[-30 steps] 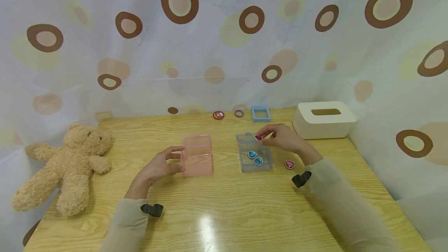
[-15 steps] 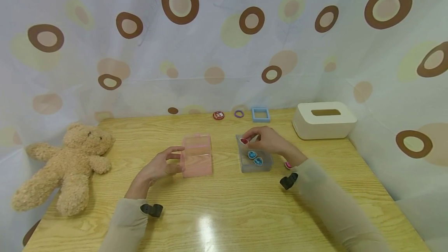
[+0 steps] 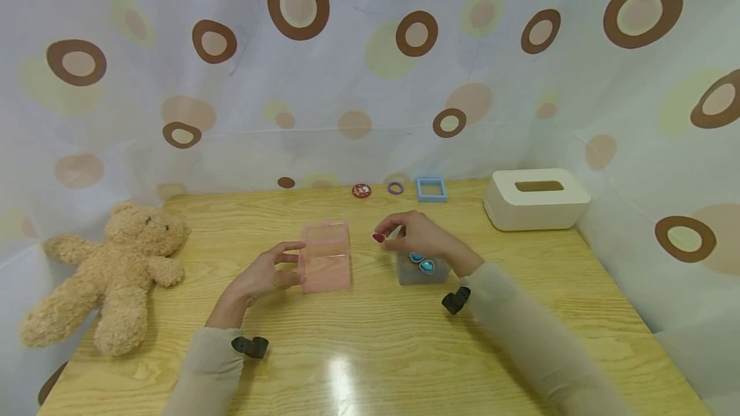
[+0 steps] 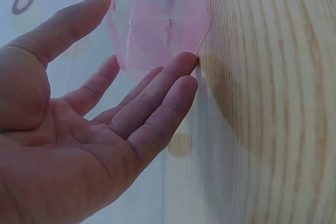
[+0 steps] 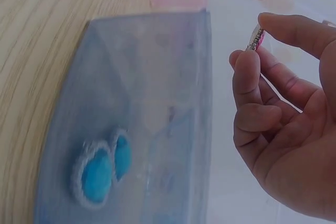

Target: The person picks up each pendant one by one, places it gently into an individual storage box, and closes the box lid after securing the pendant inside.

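Note:
My right hand [image 3: 419, 234] pinches a dark pink teardrop gem [image 3: 378, 237] with a sparkly rim between thumb and fingertip. It hangs between the two boxes, the hand overlapping the back of the translucent blue box [image 3: 422, 277]. Inside that box lie two blue gems [image 5: 97, 176] with white rims, seen large in the right wrist view. Over on the left, a translucent pink box [image 3: 326, 271] lies with its lid folded back. The loosely spread fingers of my left hand [image 3: 266, 275] rest at its left edge, fingertips right at the corner in the left wrist view.
A teddy bear [image 3: 124, 275] sits at the table's left. Along the back lie a red round badge [image 3: 361, 191], a purple ring [image 3: 396, 188] and a light blue square frame [image 3: 431, 197]. At the right back stands a white tissue box [image 3: 537, 210].
My right hand has carried the pink gem leftward across the blue box, past its left side. The right forearm now covers the spot where another pink gem lay. My left hand stays put.

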### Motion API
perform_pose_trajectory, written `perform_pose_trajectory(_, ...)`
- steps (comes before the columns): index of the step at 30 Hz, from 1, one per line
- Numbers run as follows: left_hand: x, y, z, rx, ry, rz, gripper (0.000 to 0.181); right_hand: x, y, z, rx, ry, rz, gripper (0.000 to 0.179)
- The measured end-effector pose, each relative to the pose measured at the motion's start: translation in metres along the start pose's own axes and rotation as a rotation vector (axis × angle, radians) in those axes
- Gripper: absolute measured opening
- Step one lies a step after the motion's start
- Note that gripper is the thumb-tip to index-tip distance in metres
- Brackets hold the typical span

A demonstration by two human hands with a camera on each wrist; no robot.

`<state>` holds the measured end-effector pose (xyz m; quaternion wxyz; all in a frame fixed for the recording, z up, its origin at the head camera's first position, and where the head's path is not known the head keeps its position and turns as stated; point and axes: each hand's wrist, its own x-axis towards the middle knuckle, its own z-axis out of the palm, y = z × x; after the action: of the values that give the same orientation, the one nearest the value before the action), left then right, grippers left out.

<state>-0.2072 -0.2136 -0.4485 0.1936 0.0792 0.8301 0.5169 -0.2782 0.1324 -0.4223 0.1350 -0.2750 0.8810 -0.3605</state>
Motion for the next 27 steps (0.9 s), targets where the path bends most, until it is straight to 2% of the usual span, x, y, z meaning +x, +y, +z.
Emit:
perform_pose_trajectory(13,0.001,0.0,0.0,-0.001,0.002,-0.003,0.071,0.019,-0.034,0.028,-0.021,-0.064,-0.09,0.026)
perform_pose_trajectory(18,0.001,0.001,0.001,0.003,0.005,-0.002,0.07,0.026,-0.038,0.04,-0.044,-0.096,-0.102,0.025)
perform_pose_trajectory(27,0.0,0.001,0.001,-0.005,-0.003,-0.02,0.071,0.033,-0.038,0.057,-0.048,-0.107,-0.132,0.023)
